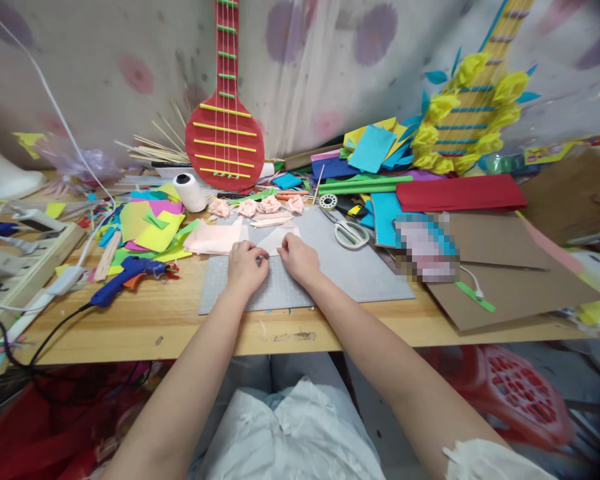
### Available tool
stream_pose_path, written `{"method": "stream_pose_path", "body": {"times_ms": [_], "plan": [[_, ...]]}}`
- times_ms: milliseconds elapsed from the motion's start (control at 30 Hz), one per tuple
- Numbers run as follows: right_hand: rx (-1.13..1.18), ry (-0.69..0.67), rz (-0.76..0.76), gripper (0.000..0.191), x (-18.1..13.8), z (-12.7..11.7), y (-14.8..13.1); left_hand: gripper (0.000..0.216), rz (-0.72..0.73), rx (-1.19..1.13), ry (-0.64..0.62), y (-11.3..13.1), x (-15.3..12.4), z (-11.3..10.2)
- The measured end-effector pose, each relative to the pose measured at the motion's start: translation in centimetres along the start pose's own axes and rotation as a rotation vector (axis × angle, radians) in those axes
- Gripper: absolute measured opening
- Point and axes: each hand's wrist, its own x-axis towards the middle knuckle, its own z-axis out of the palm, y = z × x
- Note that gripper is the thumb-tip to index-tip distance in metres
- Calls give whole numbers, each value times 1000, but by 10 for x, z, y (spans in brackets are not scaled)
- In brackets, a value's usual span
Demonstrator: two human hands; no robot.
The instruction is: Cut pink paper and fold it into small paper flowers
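Note:
Both hands meet over the grey cutting mat point(350, 280). A small pale pink piece of paper point(275, 239) lies between them, its near edge at my fingertips. My left hand point(246, 265) pinches its left corner with curled fingers. My right hand point(299, 257) has thumb and fingers pressed together on its right side. To the left, a stack of pale pink crepe paper point(213, 239) partly rests on the mat. Just beyond sits a row of several pink paper roses point(247, 209). White-handled scissors point(350, 233) lie right of my right hand.
A blue glue gun point(130, 277) and a power strip point(30, 273) are at left, near coloured paper scraps point(155, 223). A white thread spool point(190, 193) stands behind. A red paper lute point(225, 143) leans at the back. Brown cardboard point(500, 287) covers the right side.

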Motion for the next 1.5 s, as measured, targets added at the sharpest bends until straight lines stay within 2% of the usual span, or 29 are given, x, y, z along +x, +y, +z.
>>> {"method": "stream_pose_path", "body": {"times_ms": [233, 333, 500, 667, 1100, 1500], "plan": [[-30, -13, 9, 17, 0, -1, -2, 18, 15, 7, 16, -1, 0, 1], [-40, -13, 5, 18, 0, -1, -2, 28, 57, 7, 23, 1, -1, 1], [-54, -32, 3, 19, 0, -2, -3, 25, 155, 37, -50, 4, -3, -1], [-65, -22, 4, 19, -1, -3, -4, 26, 224, 105, -70, 5, -4, -1], [-144, -11, -36, 24, -4, 0, -5, 25, 178, 82, -98, 4, -3, 1], [-120, 7, -23, 24, -4, -3, 0, 27, 104, 58, -113, 1, -4, 2]]}}
